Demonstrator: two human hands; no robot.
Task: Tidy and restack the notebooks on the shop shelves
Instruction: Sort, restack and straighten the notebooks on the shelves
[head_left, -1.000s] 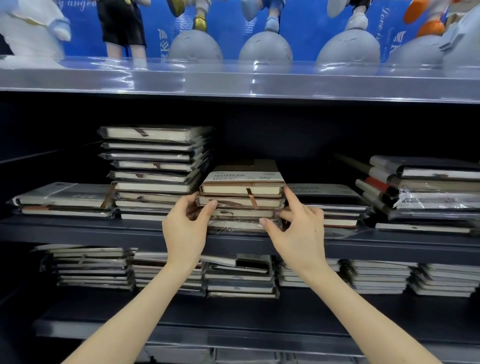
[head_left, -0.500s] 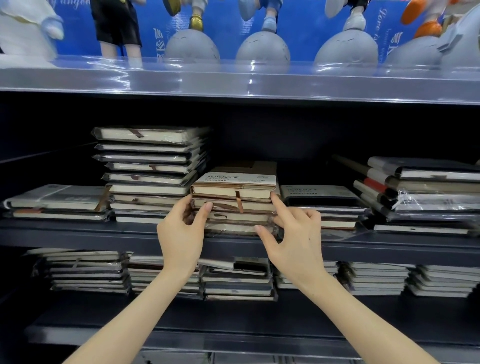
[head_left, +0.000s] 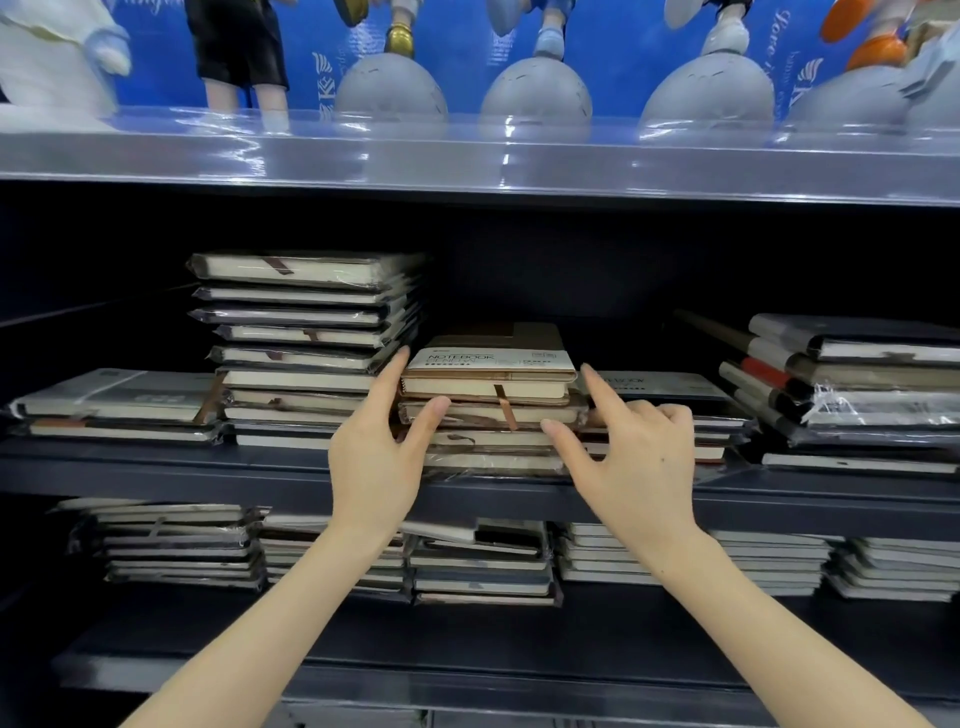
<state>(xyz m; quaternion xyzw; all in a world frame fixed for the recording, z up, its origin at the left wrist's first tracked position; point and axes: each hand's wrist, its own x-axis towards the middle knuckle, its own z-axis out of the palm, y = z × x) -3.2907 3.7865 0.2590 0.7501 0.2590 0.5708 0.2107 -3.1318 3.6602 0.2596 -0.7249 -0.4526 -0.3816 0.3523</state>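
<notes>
At the far left of the middle shelf (head_left: 156, 470), two flat wrapped notebooks (head_left: 109, 402) are laid one on the other. Just beside them a tall stack (head_left: 306, 343) of dark-covered notebooks is piled unevenly, its page edges turned to the front.

The left hand (head_left: 376, 457) is held before the shelf edge, released, with nothing grasped. Its index finger is laid straight along the left side of the brown stack (head_left: 491, 415), and its thumb tip is set on that stack's front page edges.

The brown stack is placed at the middle of the shelf, between the tall stack and a low stack (head_left: 670, 389). It is topped by a brown notebook (head_left: 491, 364) banded with a pale strip printed "NOTEBOOK", and a ribbon marker is hung down its front.

The right hand (head_left: 639, 457) is likewise released. Its thumb tip is set against the brown stack's front near the right corner, and its index finger is pointed upward just beside the top notebook's right corner. Whether that finger touches cannot be told. The other fingers are loosely curled in front of the low stack.

At the far right a leaning pile (head_left: 852, 384) of wrapped notebooks is seen. On the lower shelf (head_left: 467, 670) a row of further stacks (head_left: 483, 566) is laid.
</notes>
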